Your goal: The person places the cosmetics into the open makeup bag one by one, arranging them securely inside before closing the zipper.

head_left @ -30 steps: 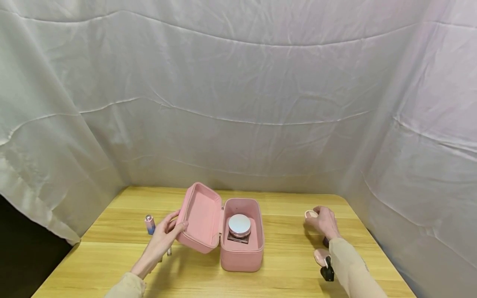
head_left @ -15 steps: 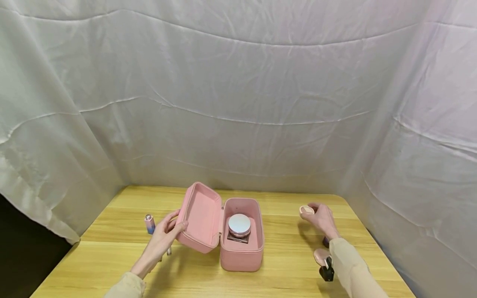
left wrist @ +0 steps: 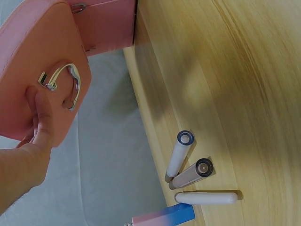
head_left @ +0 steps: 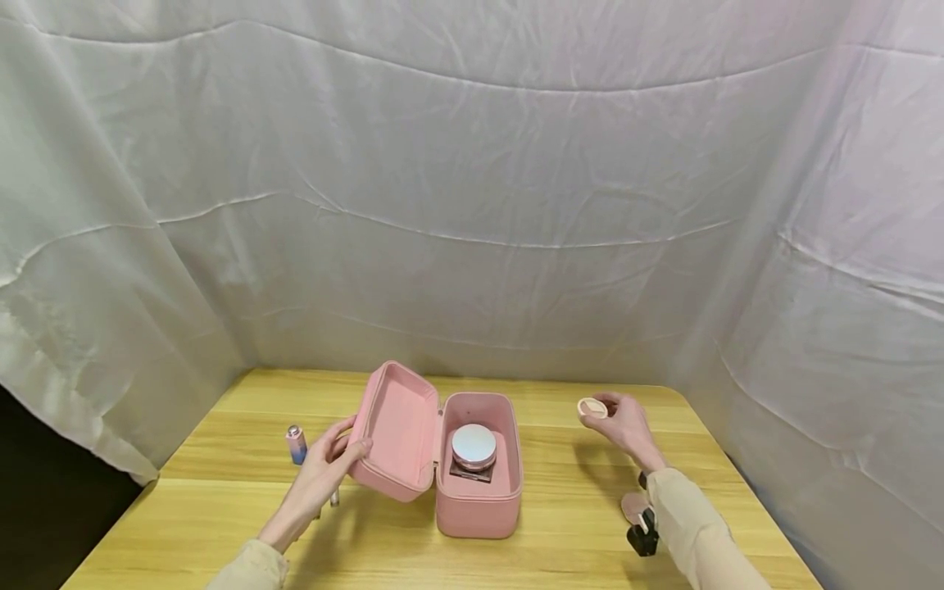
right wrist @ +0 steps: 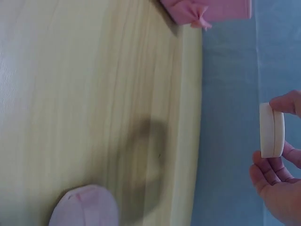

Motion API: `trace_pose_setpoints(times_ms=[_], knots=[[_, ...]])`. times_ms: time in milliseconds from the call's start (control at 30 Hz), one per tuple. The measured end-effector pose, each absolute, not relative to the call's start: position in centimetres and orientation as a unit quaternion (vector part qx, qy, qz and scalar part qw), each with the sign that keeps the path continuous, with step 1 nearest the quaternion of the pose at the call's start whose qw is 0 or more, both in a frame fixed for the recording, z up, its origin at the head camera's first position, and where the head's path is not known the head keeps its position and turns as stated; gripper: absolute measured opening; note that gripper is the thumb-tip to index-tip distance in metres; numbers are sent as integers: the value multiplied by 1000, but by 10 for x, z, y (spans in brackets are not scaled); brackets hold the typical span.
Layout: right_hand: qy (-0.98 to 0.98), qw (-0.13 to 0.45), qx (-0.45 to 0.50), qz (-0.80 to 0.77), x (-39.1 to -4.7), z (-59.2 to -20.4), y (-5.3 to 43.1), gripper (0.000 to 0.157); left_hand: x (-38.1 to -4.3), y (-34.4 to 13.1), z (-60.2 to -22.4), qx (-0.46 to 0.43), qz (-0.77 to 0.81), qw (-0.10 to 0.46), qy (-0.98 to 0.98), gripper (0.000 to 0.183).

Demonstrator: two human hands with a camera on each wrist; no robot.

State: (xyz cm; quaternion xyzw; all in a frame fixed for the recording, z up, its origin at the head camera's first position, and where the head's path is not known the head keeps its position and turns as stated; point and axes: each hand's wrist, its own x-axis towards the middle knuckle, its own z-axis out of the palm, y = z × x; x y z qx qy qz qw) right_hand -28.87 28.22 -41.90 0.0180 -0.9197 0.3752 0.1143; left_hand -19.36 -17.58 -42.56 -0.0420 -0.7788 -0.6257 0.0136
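Observation:
My left hand (head_left: 324, 463) grips the raised lid (head_left: 398, 426) of a pink makeup case (head_left: 479, 512), the thumb on its rim. In the left wrist view the fingers lie on the lid's outside, beside a gold handle (left wrist: 75, 77). Inside the case a round, silvery-topped compact (head_left: 474, 443) rests on a flat dark item (head_left: 472, 474). To the right of the case, my right hand (head_left: 623, 424) pinches a round cream compact (head_left: 592, 408) by its edge, above the table. Its two-layered side shows in the right wrist view, with thumb and fingertips at opposite edges.
A pink powder puff (right wrist: 87, 207) lies on the wooden table (head_left: 560, 524) near my right forearm. Left of the case are a pink-and-blue bottle (left wrist: 164, 215) and several slim tubes, one a white tube (left wrist: 207, 197). A grey curtain (head_left: 472, 205) surrounds the table's back and sides.
My right hand has lifted the cream compact and carried it a little left, towards the case. The left hand and the lid have stayed in place.

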Motion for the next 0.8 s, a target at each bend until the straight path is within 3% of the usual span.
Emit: trace_pose_setpoints(times_ms=[800], knots=[[-906, 110, 137, 386, -284, -394, 221, 49, -194, -175, -426, -41, -625, 13, -779, 62]])
